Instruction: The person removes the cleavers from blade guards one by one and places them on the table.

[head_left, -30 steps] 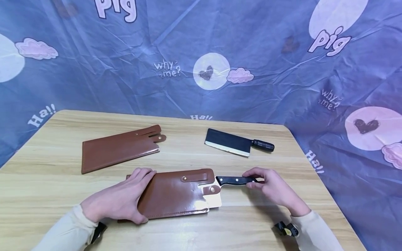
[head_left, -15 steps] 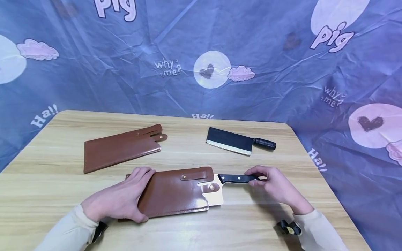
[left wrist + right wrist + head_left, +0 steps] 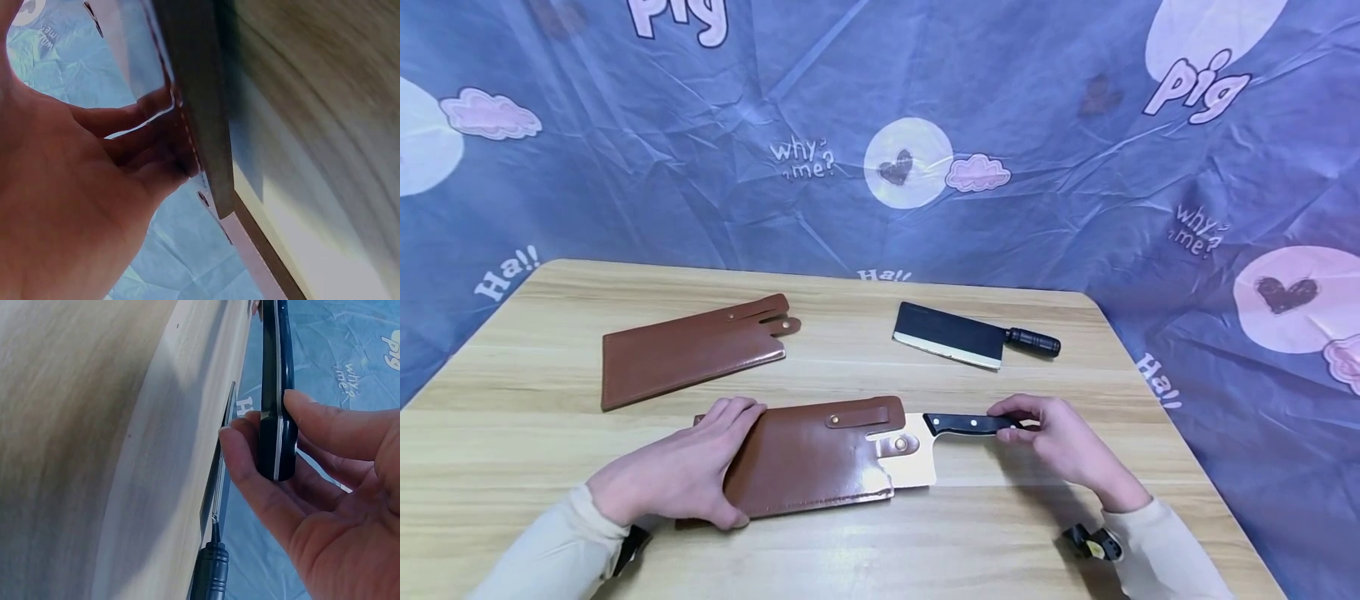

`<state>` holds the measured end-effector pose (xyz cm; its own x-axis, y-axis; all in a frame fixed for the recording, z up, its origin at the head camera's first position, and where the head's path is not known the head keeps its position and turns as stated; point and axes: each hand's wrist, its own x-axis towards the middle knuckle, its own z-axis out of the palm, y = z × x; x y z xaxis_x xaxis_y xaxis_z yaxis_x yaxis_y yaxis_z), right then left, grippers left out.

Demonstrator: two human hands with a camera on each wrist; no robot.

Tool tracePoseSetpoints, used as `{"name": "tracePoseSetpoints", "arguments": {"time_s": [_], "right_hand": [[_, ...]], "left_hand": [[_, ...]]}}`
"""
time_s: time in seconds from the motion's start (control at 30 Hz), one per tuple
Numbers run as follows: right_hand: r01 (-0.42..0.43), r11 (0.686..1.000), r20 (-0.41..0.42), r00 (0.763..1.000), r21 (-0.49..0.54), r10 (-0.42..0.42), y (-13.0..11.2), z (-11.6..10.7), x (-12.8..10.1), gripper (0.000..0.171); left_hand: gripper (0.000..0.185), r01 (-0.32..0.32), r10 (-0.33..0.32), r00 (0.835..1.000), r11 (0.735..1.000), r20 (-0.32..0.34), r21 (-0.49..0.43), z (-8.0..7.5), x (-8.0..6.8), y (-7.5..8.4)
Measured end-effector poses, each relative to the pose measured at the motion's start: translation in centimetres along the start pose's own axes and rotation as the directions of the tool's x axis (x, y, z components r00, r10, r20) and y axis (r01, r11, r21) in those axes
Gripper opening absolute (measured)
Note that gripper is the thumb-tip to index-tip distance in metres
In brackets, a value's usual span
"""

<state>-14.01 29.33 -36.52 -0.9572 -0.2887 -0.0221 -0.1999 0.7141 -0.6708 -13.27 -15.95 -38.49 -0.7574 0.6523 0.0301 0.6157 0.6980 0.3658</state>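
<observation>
My left hand point(image 3: 681, 471) grips the closed end of a brown leather knife sheath point(image 3: 812, 458), fingers over its far edge and thumb at its near edge. From the sheath's mouth sticks part of a cleaver's shiny blade point(image 3: 917, 458); the rest of the blade is hidden inside. A snap tab lies across the blade near the opening. With thumb and fingers, my right hand point(image 3: 1056, 442) pinches the end of the cleaver's black riveted handle point(image 3: 970, 424). In the right wrist view the handle point(image 3: 278, 394) sits between thumb and fingers.
Farther back on the wooden table point(image 3: 842, 333) lie a second brown sheath point(image 3: 688, 354) at left and a second cleaver point(image 3: 951, 333) with a dark blade and black round handle at right. A blue printed cloth point(image 3: 737, 208) hangs behind the table.
More of the blade now shows outside the sheath. My right hand has moved slightly right with the handle, and my left hand and the sheath have shifted slightly left.
</observation>
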Motion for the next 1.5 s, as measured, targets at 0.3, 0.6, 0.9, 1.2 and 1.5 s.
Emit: {"name": "tracePoseSetpoints", "arguments": {"time_s": [0.3,0.6,0.9,1.2,1.5], "right_hand": [[-0.04,0.999,-0.016,0.999,0.022,0.041,0.2,0.13,0.03,0.026],[-0.008,1.0,-0.029,1.0,-0.014,0.008,0.26,-0.03,0.11,0.026],[-0.017,1.0,-0.033,0.999,-0.011,0.017,0.2,-0.15,-0.03,0.025],[-0.025,0.999,-0.02,0.999,0.022,0.025,0.25,-0.46,-0.09,0.026],[-0.029,0.998,-0.02,0.999,0.052,0.03,0.54,-0.44,-0.17,0.026]], "left_hand": [[0.113,0.019,-0.019,1.0,1.0,0.015,-0.005,-0.15,-0.14,0.03],[0.114,0.031,-0.031,0.999,0.999,0.029,-0.007,-0.32,-0.38,-0.04],[0.115,0.052,-0.051,0.998,0.999,0.032,-0.015,-0.36,-0.55,-0.19],[0.115,0.041,-0.041,0.999,0.999,0.021,-0.012,-0.4,-0.41,-0.31],[0.115,0.05,-0.05,0.998,0.999,0.025,-0.019,-0.41,-0.55,-0.35]]}}
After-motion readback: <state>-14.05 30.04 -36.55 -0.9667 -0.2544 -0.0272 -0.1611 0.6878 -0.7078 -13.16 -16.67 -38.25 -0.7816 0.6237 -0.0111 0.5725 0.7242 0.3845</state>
